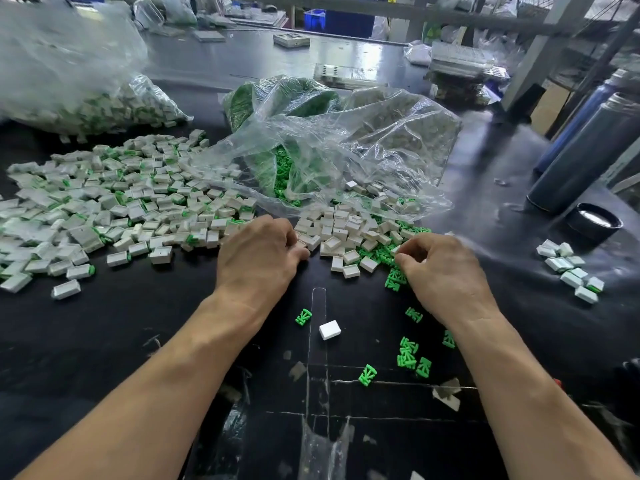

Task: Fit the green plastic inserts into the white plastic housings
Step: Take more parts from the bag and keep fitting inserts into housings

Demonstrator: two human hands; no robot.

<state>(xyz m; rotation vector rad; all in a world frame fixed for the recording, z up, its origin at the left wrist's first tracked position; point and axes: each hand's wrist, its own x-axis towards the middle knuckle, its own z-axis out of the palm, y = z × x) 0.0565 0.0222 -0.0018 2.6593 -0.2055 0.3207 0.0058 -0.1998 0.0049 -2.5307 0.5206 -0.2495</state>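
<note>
The work surface is a black table [104, 341] with worn tape marks and scuffs. Overhead light reflects as a pale glare on its far portion. A grey metal shelving frame [540, 53] stands at the far right. A blue plastic crate [315, 19] sits beyond the far edge. Two dark cylindrical flasks [588, 150] lean at the right.

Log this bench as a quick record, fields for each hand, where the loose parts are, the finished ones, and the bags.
left hand: fingers curled at white housings; grasp hidden
right hand: fingertips curled at green inserts; grasp unclear
stray housing: alone between the forearms
assembled pile: spread on the left
clear bag: open behind the hands, green parts inside
table: black
</note>
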